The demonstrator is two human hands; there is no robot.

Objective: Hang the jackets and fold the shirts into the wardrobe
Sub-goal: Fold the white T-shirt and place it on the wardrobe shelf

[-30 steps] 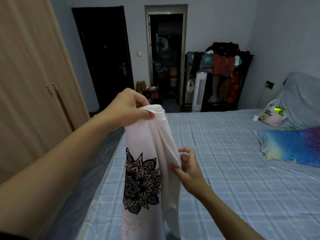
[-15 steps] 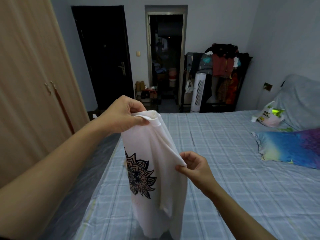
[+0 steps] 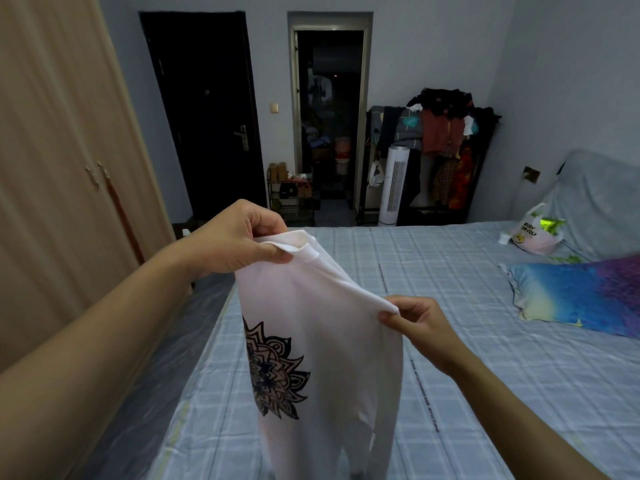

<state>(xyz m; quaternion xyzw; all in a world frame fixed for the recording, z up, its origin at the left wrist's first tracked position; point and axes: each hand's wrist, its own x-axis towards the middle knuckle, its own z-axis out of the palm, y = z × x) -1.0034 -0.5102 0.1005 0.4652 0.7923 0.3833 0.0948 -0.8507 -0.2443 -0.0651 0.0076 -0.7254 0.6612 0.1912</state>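
Note:
A white shirt (image 3: 332, 341) with a dark mandala print hangs in the air over the bed's near left part. My left hand (image 3: 235, 240) pinches its upper left edge near the collar. My right hand (image 3: 419, 320) pinches the upper right edge, lower and nearer to me. The cloth is stretched between both hands and its bottom runs out of view. The wooden wardrobe (image 3: 59, 174) stands on the left with its doors shut.
The bed (image 3: 485, 341) with a blue checked sheet fills the middle and right. A blue-purple pillow (image 3: 581, 296) and a plastic bag (image 3: 530, 233) lie at its right. A clothes rack (image 3: 443, 147), a white tower fan (image 3: 394, 185) and two doorways stand beyond.
My right hand took hold of the shirt's right edge and drew it out to the right. The shirt has opened wider between my hands. The left hand stayed nearly still.

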